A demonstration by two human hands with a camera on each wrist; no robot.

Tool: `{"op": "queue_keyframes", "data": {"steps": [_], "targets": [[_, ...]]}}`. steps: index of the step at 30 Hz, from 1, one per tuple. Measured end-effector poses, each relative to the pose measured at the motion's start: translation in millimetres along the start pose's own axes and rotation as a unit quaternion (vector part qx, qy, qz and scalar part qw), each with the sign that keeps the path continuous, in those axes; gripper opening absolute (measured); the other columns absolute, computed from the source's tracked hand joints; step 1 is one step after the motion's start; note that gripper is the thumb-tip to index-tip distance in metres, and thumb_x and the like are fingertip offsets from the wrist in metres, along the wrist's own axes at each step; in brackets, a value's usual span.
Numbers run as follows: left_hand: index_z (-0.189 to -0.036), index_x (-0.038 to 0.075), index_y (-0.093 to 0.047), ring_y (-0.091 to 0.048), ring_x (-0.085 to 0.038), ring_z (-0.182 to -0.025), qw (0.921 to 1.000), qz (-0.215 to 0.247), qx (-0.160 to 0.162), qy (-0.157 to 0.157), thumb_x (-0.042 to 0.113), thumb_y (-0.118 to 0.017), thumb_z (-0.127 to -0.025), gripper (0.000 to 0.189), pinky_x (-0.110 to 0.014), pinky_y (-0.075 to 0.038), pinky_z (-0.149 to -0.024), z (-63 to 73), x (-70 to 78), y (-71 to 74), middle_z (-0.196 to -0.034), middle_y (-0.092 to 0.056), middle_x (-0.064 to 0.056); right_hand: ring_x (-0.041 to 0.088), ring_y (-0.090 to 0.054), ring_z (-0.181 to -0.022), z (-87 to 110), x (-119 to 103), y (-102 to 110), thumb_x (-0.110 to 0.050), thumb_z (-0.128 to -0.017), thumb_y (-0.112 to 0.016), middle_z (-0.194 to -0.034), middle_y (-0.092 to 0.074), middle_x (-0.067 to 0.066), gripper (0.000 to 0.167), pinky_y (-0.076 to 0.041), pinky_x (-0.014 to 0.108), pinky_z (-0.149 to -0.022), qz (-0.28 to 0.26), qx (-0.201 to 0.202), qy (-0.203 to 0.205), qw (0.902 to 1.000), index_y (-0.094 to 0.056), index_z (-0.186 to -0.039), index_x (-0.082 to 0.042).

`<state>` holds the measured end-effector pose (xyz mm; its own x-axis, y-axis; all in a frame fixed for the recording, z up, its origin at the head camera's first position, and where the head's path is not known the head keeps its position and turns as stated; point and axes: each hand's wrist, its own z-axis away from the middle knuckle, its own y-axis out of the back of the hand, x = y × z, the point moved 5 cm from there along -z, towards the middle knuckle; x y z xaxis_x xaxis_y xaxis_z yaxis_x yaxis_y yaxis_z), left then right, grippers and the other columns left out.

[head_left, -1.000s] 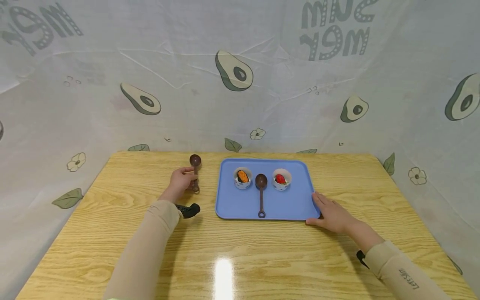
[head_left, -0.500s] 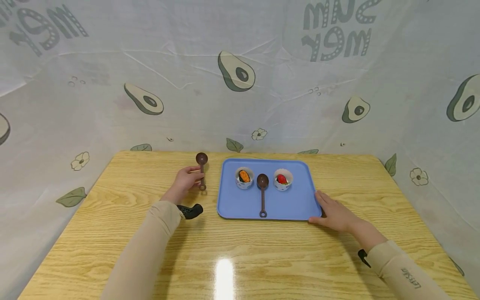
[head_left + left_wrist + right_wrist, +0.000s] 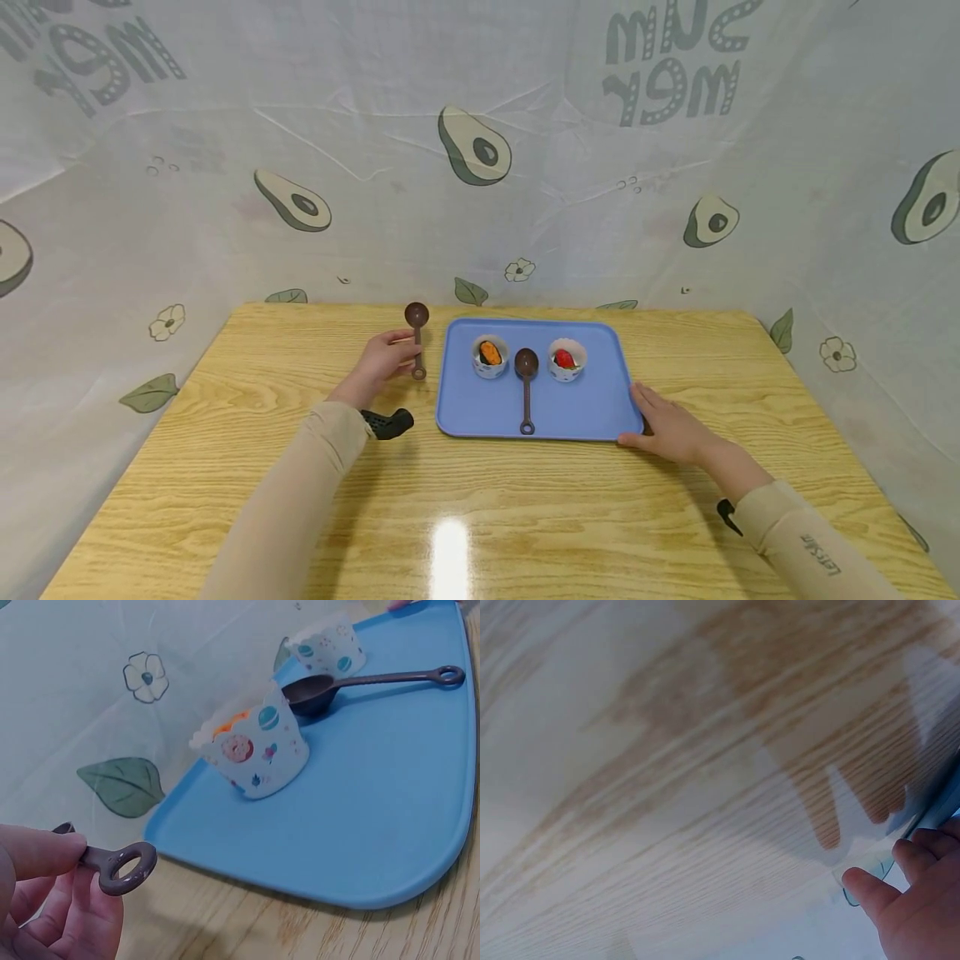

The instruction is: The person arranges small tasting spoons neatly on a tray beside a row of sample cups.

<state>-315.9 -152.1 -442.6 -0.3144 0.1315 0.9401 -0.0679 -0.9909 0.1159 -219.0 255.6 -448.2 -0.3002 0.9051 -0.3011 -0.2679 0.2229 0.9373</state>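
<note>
My left hand [image 3: 381, 360] pinches the handle of a dark brown spoon [image 3: 416, 315], held upright in view just left of the blue tray [image 3: 480, 417]. In the left wrist view the ring end of this spoon [image 3: 129, 868] sticks out past my thumb. Fingers and thumb of my right hand [image 3: 667, 429] are spread against the tray's lower right corner. On the tray lie a second brown spoon [image 3: 527, 398], a patterned paper cup [image 3: 489, 370] with an orange-topped sushi piece [image 3: 491, 352] to its left, and another cup [image 3: 567, 374] holding a red piece [image 3: 564, 358] to its right.
The wooden table [image 3: 525, 517] reaches back to a pale curtain [image 3: 375, 167] printed with avocados, which also hangs at both sides. A black wrist strap piece [image 3: 388, 425] juts out below my left hand.
My left hand has carried the spoon rightward, closer to the tray's left edge. My right hand stays at the tray corner, and the view has shifted slightly.
</note>
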Motion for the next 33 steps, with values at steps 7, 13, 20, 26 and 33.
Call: {"op": "queue_keyframes", "data": {"steps": [7, 13, 20, 26, 33], "targets": [[-0.139, 0.001, -0.039, -0.055, -0.003, -0.078, 1.0, 0.003, -0.005, 0.006, 0.009, -0.052, -0.095, 0.047, -0.014, -0.05, -0.067, 4.8, 4.3, -4.8, -0.118, -0.052, -0.012, 0.048, -0.028, -0.133, -0.2, 0, 0, -0.051, -0.086, -0.059, -0.147, -0.024, 0.033, 0.092, -0.027, 0.062, -0.104, 0.005, 0.005, 0.004, 1.0, -0.023, -0.142, 0.013], [-0.14, 0.001, -0.037, -0.057, -0.005, -0.082, 0.9998, 0.003, -0.018, 0.004, 0.009, -0.051, -0.095, 0.048, -0.016, -0.051, -0.071, 8.6, 9.7, -9.4, -0.125, -0.051, -0.016, 0.048, -0.027, -0.133, -0.2, 1, -1, -0.051, -0.086, -0.059, -0.147, -0.025, 0.033, 0.092, -0.027, 0.062, -0.104, 0.005, 0.003, 0.002, 1.0, -0.023, -0.142, 0.013], [-0.139, -0.001, -0.038, -0.058, -0.006, -0.082, 0.9996, 0.003, -0.025, -0.012, 0.008, -0.052, -0.095, 0.048, -0.017, -0.052, -0.073, 15.4, 18.2, -18.0, -0.13, -0.049, -0.021, 0.048, -0.027, -0.134, -0.4, 3, -2, -0.052, -0.086, -0.058, -0.147, -0.024, 0.033, 0.092, -0.027, 0.062, -0.105, 0.005, 0.003, 0.001, 1.0, -0.023, -0.142, 0.013], [-0.138, -0.001, -0.039, -0.059, -0.007, -0.081, 0.9993, 0.012, -0.032, -0.014, 0.006, -0.053, -0.093, 0.047, -0.019, -0.052, -0.071, 18.6, 22.6, -31.2, -0.128, -0.05, -0.02, 0.048, -0.026, -0.134, -1.3, 4, -3, -0.054, -0.086, -0.057, -0.147, -0.024, 0.032, 0.093, -0.026, 0.063, -0.105, 0.008, -0.002, -0.003, 1.0, -0.022, -0.143, 0.012], [-0.137, 0.0, -0.041, -0.057, -0.005, -0.079, 0.9989, 0.014, -0.043, -0.012, 0.006, -0.054, -0.093, 0.046, -0.018, -0.051, -0.069, 22.8, 28.1, -43.6, -0.129, -0.051, -0.022, 0.048, -0.025, -0.134, -1.0, 3, -2, -0.053, -0.086, -0.057, -0.148, -0.023, 0.032, 0.093, -0.024, 0.064, -0.105, 0.003, -0.007, -0.005, 1.0, -0.022, -0.143, 0.012]]}}
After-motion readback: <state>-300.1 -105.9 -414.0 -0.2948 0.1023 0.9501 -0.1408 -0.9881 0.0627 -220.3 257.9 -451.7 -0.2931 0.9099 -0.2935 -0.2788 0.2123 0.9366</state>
